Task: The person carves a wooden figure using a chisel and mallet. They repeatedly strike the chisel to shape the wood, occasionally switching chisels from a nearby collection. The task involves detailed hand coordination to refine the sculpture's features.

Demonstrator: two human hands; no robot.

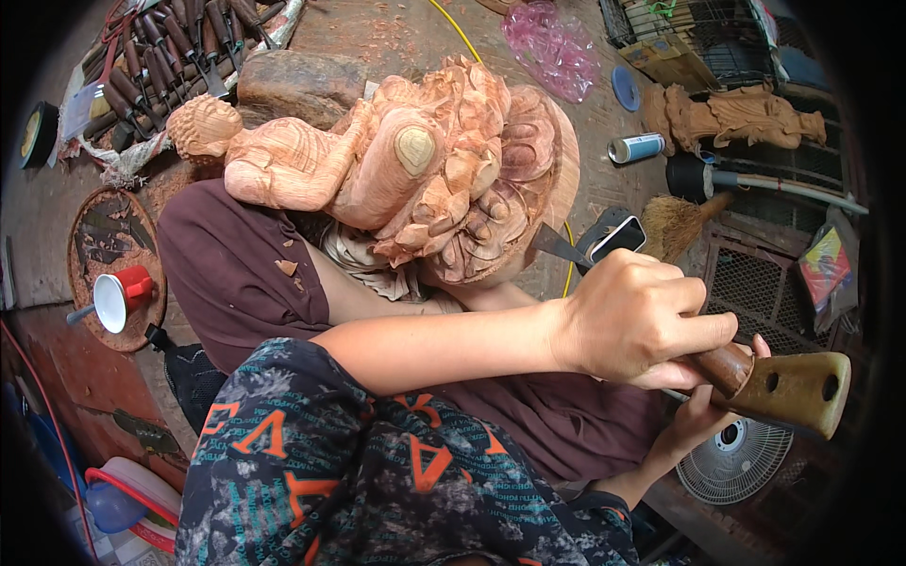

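My left forearm crosses to the right, and my left hand (637, 321) is closed around a chisel. The chisel's flat dark blade (563, 247) sticks out toward the carving, and its brown wooden handle (725, 366) shows past my fingers. Lower right, my right hand (696, 415) is closed around a flat yellowish-brown piece with holes (802, 389), which lies against the handle's end; its full shape is hidden. A reddish wood carving (406, 170), with a curly-haired head, a large foot and a petalled base, lies on its side before my crossed legs. Neither hand touches it.
Many wood-handled carving tools (175, 57) lie at the far left. A red-and-white mug (123, 297) stands on a round tray (75, 231) with shavings. Rightward are a phone (618, 241), a spray can (635, 148), a broom (675, 226), another carving (746, 115) and a fan (741, 462).
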